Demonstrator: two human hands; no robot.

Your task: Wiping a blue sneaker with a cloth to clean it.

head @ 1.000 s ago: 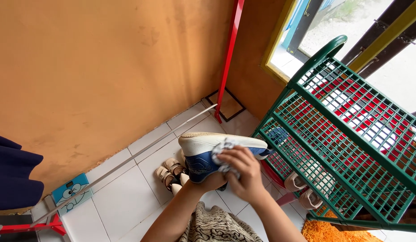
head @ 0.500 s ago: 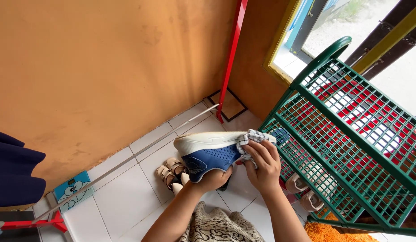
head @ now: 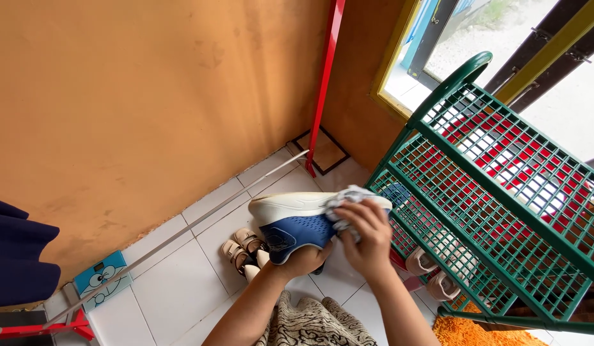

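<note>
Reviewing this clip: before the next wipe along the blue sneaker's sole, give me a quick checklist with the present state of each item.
1. Left hand grips blue sneaker from below: ok.
2. Right hand presses checked cloth on the white sole edge: ok.
3. Sneaker held on its side, sole facing the orange wall: ok.
4. Sneaker apart from green rack: ok.
5. Small sandals on the floor directly below: ok.
6. Sole clean: cannot tell.

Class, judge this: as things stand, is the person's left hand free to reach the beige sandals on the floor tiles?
Probably not at once. The left hand is gripping the blue shoe from below, directly above the beige sandals. Nothing else blocks the way down; the hand is simply occupied.
</note>
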